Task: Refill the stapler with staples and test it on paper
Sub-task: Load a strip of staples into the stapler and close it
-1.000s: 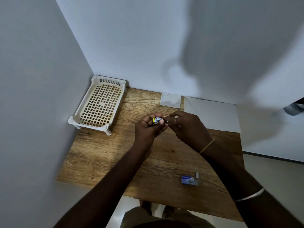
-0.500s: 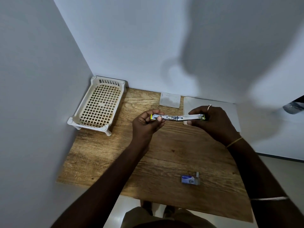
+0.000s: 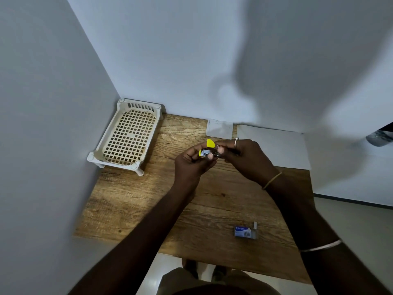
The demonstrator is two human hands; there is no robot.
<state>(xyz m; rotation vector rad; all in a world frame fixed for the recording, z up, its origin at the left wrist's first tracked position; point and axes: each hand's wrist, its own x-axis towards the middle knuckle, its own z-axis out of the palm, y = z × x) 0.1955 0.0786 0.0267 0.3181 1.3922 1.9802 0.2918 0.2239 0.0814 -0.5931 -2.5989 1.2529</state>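
Moved: the right hand has closed in on the left hand; the stapler is no longer stretched out.
Hands: both pinch the one stapler over mid-table.
Paper: two, a small sheet and a large sheet, at the far edge.
Staple box: one, near the right edge.
Basket: one, at the far left corner.

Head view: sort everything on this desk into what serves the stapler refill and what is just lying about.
For the job:
stapler, gripped by the left hand and the right hand
staple box, near the front edge
paper sheet, by the wall

Lying about:
lattice tray, in the corner
small paper slip, possibly spare test paper
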